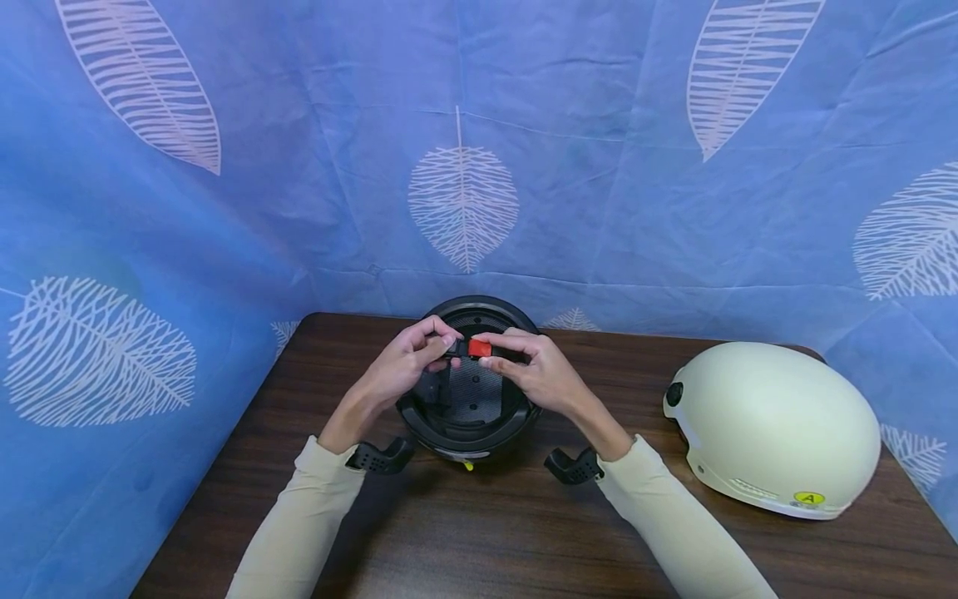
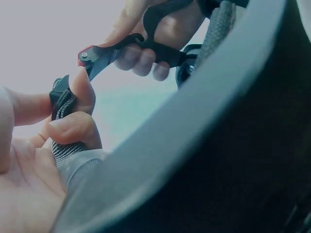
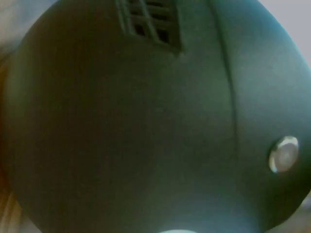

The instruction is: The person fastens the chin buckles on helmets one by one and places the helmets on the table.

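Pinching a black plastic clip (image 1: 461,349) with the fingers of the left hand (image 1: 410,356) and a red plastic buckle (image 1: 480,349) with the right hand's (image 1: 540,368), above a round black helmet (image 1: 473,441) set hollow-up on the brown wooden desk's (image 1: 479,541) far middle, seemingly for easy reach

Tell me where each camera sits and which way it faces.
Head: worn on the head, facing forward and down at the black helmet and cream helmet; left hand, right hand and sleeves show.
Left wrist: on that wrist, facing the strap and black helmet's rim; both hands show.
Right wrist: on that wrist, close to the black helmet's outer shell; no hand shows.
Shared by head and left wrist: both hands, the red buckle piece.
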The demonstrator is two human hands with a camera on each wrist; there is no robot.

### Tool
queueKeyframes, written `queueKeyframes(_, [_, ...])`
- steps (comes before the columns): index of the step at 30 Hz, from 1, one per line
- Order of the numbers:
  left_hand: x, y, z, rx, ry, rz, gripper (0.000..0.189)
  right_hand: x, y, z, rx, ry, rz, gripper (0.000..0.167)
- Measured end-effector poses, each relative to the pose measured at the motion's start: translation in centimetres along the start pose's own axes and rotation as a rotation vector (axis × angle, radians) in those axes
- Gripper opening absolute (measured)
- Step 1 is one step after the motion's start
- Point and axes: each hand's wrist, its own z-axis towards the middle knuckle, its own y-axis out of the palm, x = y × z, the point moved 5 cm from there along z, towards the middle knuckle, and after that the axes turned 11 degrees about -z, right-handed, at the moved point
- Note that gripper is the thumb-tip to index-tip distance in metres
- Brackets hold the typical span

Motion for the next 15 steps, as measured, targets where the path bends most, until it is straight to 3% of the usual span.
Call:
queueKeyframes(4, [0.11,0.05,-0.04,0.023,-0.008,-0.010,0.018,-0.13,-0.11,0.00,-0.014,-0.028,-0.019,0.040])
queueKeyframes(11, [0.11,0.05,-0.05,0.027,-0.015,0.011,0.020,0.12,-0.39,-0.08,0.027,0.071,0.030,0.034])
queueKeyframes(15, [0.07,0.13,-0.10,0.008,-0.007,0.020,0.020,0.14,-0.53,-0.13,0.048,0.085,0.057,0.028])
